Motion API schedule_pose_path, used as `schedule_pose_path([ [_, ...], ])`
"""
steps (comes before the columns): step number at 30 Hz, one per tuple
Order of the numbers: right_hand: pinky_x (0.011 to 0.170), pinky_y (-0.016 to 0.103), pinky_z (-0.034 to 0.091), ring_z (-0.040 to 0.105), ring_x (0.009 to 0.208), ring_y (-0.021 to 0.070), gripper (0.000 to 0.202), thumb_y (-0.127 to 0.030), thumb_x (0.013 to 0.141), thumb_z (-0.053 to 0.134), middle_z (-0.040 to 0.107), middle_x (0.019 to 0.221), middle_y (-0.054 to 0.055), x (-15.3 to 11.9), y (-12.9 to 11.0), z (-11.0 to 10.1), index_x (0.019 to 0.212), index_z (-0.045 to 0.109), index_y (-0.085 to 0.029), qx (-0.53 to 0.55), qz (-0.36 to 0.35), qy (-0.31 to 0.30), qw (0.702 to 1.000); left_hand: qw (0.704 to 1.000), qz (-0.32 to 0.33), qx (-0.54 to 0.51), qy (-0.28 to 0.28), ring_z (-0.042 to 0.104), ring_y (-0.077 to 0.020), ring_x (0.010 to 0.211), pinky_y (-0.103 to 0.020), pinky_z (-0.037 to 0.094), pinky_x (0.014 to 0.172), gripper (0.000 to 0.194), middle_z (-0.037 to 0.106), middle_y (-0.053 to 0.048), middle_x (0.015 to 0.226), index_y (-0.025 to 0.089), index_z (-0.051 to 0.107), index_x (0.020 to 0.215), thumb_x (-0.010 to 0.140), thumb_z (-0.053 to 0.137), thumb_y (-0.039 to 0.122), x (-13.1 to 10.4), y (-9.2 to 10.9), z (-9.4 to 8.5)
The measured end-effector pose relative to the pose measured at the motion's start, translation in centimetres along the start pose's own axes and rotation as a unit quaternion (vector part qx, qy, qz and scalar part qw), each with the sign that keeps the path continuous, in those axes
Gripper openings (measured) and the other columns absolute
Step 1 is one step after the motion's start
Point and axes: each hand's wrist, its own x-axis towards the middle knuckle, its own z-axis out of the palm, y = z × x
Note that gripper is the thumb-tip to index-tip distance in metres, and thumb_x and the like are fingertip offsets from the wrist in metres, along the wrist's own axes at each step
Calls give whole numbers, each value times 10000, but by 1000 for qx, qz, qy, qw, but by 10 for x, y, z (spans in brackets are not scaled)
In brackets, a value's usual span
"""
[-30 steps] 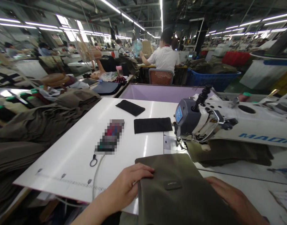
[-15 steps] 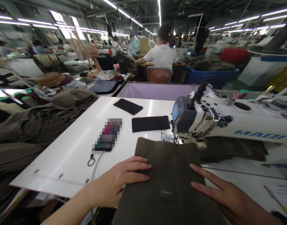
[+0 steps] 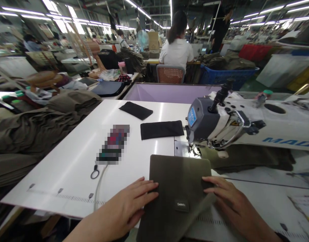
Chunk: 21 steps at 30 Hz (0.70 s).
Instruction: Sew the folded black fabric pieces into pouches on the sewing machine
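An olive-brown fabric piece (image 3: 174,178) with a small dark label (image 3: 181,205) lies at the table's front, below the sewing machine's needle area (image 3: 194,151). My left hand (image 3: 126,208) rests along the fabric's left edge, fingers stretched out flat on top. At the right edge, my right hand (image 3: 232,201) has its fingers bent over the cloth and closed on it; its thumb is hidden. The lower right edge of the fabric is lifted and blurred near that hand. Beyond the fabric, two folded black fabric pieces (image 3: 161,129) (image 3: 136,110) lie on the white table (image 3: 78,158).
The white sewing machine (image 3: 255,117) stands at the right, with more olive cloth (image 3: 250,159) under its arm. A pixelated phone-like object (image 3: 114,144) with a ring and cable lies left. Piled olive fabric (image 3: 43,127) borders the table. A lilac bin (image 3: 164,92) and a seated person (image 3: 176,52) are ahead.
The fabric has been drawn back toward me, away from the needle plate. Its lower right edge has lifted, baring table markings. My right hand has closed on its edge; the view has shifted slightly.
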Motion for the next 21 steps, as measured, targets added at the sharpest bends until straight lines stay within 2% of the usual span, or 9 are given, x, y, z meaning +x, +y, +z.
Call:
schedule_pose_path([
  [3,828,311,486,548,1007,180,247,-384,845,432,588,1090,17,0,1,4,894,655,-288,78,55,39,995,998,24,25,-48,256,-250,1248,-474,184,1051,737,300,-66,1351,254,295,1325,709,697,209,-1,-1,2],
  [5,806,287,495,573,968,180,260,-419,830,444,610,1053,15,1,2,2,894,661,-290,128,70,44,988,998,32,27,-54,279,-269,1233,-508,141,1047,819,308,-80,1342,261,289,1329,658,750,349,2,-3,4],
  [7,788,267,502,590,936,179,264,-428,817,460,625,1022,17,1,3,1,904,662,-282,162,83,40,982,999,37,22,-28,317,-272,1209,-526,118,1042,775,351,-89,1309,257,302,1323,687,707,434,6,-6,6],
  [9,776,250,506,598,915,167,248,-397,825,457,638,985,8,1,2,1,913,657,-279,151,84,45,984,999,37,4,10,367,-248,1173,-509,145,1045,558,410,-85,1253,252,361,1287,802,591,404,9,-8,7],
  [11,774,235,506,594,919,148,232,-339,839,440,641,971,-8,0,0,3,944,639,-282,101,40,55,993,998,20,-31,48,412,-215,1130,-443,254,1030,308,461,-87,1190,224,454,1201,899,420,273,11,-9,6],
  [13,788,211,496,577,950,125,225,-279,837,447,626,1006,-21,-2,-2,5,996,605,-280,32,-21,71,997,996,-2,-67,67,451,-193,1083,-347,381,953,292,489,-91,1144,198,524,1081,895,304,149,8,-10,4],
  [16,902,213,423,512,1053,109,263,-209,838,438,574,1109,-5,2,-1,2,1078,544,-235,-79,-83,124,986,992,-26,-65,103,473,-189,1069,-293,432,901,302,491,-84,1159,199,535,1043,853,318,111,-3,-15,2],
  [18,1001,287,327,457,1121,134,292,-178,847,409,532,1173,27,12,3,-2,1121,510,-190,-154,-118,149,970,990,-20,-40,136,466,-188,1094,-293,421,920,334,475,-68,1200,221,510,1107,838,340,118,-11,-22,5],
  [21,1047,427,212,430,1148,192,338,-189,857,397,491,1225,64,35,12,-5,1186,465,-159,-262,-157,131,943,983,4,-15,185,472,-188,1099,-290,423,919,347,473,-56,1216,236,491,1135,821,391,129,-15,-32,13],
])
